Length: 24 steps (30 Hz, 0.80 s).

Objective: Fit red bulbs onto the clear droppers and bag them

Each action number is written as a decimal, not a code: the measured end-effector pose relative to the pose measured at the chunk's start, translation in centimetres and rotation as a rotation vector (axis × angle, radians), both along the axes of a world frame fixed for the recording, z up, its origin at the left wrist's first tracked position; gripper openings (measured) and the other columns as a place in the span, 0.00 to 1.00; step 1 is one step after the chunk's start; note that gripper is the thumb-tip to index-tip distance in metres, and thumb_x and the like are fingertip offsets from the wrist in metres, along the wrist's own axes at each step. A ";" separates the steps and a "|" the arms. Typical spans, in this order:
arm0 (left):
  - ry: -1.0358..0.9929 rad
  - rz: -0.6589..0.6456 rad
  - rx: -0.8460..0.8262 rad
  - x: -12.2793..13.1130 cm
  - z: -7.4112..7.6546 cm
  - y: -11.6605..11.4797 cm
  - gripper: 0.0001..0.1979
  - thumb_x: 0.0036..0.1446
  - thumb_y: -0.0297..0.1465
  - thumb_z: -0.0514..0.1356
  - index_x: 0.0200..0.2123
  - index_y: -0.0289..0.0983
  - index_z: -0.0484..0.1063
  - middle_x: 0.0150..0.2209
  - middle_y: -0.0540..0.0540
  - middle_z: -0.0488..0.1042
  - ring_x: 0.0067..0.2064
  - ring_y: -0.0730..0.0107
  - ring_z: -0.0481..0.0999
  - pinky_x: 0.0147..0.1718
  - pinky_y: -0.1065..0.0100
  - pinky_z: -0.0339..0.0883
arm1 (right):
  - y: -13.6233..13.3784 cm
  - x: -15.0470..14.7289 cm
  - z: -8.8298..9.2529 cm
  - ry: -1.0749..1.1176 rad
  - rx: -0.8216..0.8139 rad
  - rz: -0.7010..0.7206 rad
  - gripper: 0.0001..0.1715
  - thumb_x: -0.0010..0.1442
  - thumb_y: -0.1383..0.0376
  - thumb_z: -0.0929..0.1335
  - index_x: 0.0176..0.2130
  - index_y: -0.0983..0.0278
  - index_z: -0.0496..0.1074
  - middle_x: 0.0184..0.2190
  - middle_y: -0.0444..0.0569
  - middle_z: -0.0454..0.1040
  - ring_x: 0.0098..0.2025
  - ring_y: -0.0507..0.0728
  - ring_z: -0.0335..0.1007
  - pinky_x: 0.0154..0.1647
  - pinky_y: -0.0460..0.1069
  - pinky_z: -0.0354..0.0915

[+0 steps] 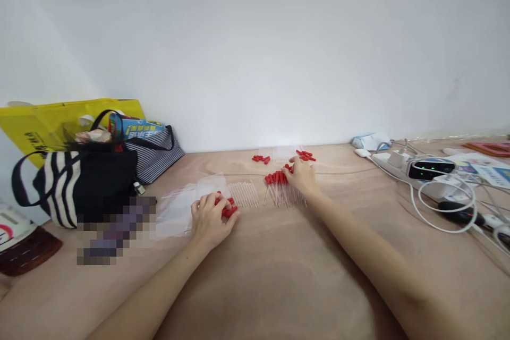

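Observation:
My left hand [210, 220] rests on the table with curled fingers, gathered round several small red caps [230, 211]. Beneath and beside it lie clear plastic sleeves [175, 210]. Just right of that hand is a row of thin white sticks [245, 194]. Farther off, my right hand [303, 174] has its fingers closed at the end of a row of red-capped sticks [274, 177]. A red cap shows at its fingertips, though the fingers partly cover it. The capped sticks lie side by side, red ends away from me.
Loose red pieces [261, 159] lie near the wall, with another small red pile [306, 155] to their right. At left stand a black bag [91, 180], a striped bag [153, 156] and a yellow bag [51, 125]. A power strip [432, 186] with white cables is at right.

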<state>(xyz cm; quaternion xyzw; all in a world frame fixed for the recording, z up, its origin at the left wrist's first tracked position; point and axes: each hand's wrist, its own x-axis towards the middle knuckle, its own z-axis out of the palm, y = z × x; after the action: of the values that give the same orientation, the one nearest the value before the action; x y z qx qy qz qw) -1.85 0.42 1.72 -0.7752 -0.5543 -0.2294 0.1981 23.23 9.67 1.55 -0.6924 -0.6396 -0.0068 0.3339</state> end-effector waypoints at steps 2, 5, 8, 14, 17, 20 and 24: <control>0.015 0.001 0.000 0.0 -0.1 0.0 0.09 0.46 0.38 0.60 0.25 0.38 0.69 0.37 0.43 0.69 0.40 0.56 0.65 0.38 0.57 0.54 | -1.1 -1.3 0.2 -0.035 0.017 0.054 0.12 0.55 0.60 0.62 0.38 0.63 0.66 0.37 0.53 0.73 0.41 0.60 0.66 0.41 0.53 0.51; 0.023 0.001 0.001 -0.1 -0.1 0.0 0.07 0.48 0.36 0.59 0.25 0.38 0.68 0.36 0.43 0.70 0.40 0.56 0.65 0.37 0.57 0.54 | -2.9 -3.5 0.3 -0.124 -0.027 0.221 0.10 0.54 0.59 0.62 0.30 0.62 0.69 0.32 0.49 0.74 0.39 0.59 0.66 0.41 0.53 0.50; 0.016 0.002 0.006 -0.1 -0.2 0.1 0.06 0.48 0.34 0.59 0.25 0.38 0.68 0.35 0.43 0.70 0.40 0.56 0.65 0.37 0.57 0.54 | -4.2 -5.2 0.1 -0.202 -0.077 0.322 0.10 0.52 0.58 0.64 0.29 0.62 0.70 0.32 0.49 0.74 0.39 0.59 0.65 0.40 0.53 0.49; 0.014 0.028 -0.017 0.1 -0.2 -0.1 0.06 0.49 0.34 0.58 0.27 0.38 0.69 0.36 0.42 0.70 0.41 0.56 0.65 0.38 0.57 0.53 | -4.8 -4.9 -0.3 -0.231 -0.170 0.269 0.08 0.50 0.66 0.64 0.33 0.62 0.70 0.35 0.49 0.74 0.40 0.57 0.65 0.39 0.52 0.47; 0.032 0.049 -0.031 0.2 -0.1 -0.3 0.07 0.50 0.35 0.57 0.27 0.38 0.70 0.37 0.43 0.70 0.41 0.56 0.65 0.39 0.57 0.52 | -4.9 -4.3 -0.3 -0.222 -0.193 0.245 0.09 0.49 0.68 0.64 0.33 0.62 0.71 0.35 0.48 0.75 0.39 0.57 0.66 0.39 0.51 0.47; 0.037 0.063 -0.043 0.3 0.0 -0.4 0.07 0.50 0.35 0.57 0.27 0.38 0.71 0.37 0.43 0.71 0.41 0.56 0.65 0.40 0.56 0.52 | -5.0 -4.6 -0.1 -0.215 -0.209 0.235 0.09 0.50 0.66 0.63 0.32 0.62 0.72 0.35 0.48 0.75 0.39 0.57 0.66 0.40 0.51 0.46; 0.040 0.066 -0.043 0.3 0.0 -0.2 0.07 0.50 0.35 0.57 0.26 0.37 0.70 0.37 0.42 0.71 0.41 0.56 0.65 0.41 0.56 0.52 | -4.4 -6.6 0.2 -0.219 -0.226 0.221 0.13 0.54 0.60 0.61 0.31 0.61 0.73 0.34 0.51 0.75 0.40 0.58 0.66 0.41 0.52 0.47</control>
<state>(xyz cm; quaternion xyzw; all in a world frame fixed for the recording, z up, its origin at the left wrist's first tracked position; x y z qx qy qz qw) -1.52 0.17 1.73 -0.7649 -0.5805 -0.1952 0.1996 16.64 5.29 1.80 -0.6462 -0.7409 0.0264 0.1812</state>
